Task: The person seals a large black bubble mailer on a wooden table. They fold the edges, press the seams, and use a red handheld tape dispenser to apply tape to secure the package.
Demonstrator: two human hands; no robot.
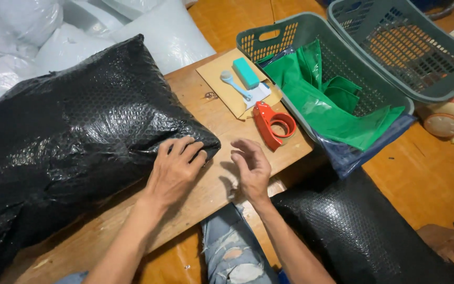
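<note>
Big black bubble-wrapped bundle [74,131] fills the left half of my view, lying on the low wooden table [222,184]; its lower-right corner stops just short of the table's near edge. Two grey baskets at 1–2 o'clock: nearer basket [290,31] overhangs the table's right edge and holds green bags [337,110], second basket [395,47] leans over it. Another black bubble-wrap roll [358,231] on the floor at 5 o'clock. Cardboard sheet [222,79] at 12 o'clock carries a teal block [246,72] and a small blue spoon [235,85]. Red tape dispenser [271,123] just beside it, near the right edge. My left hand [174,168] lies flat, fingers spread, on the bundle's corner. My right hand [250,168] hovers open and empty over bare wood, fingers loosely curled. Free strip of table runs between hands and dispenser.
</note>
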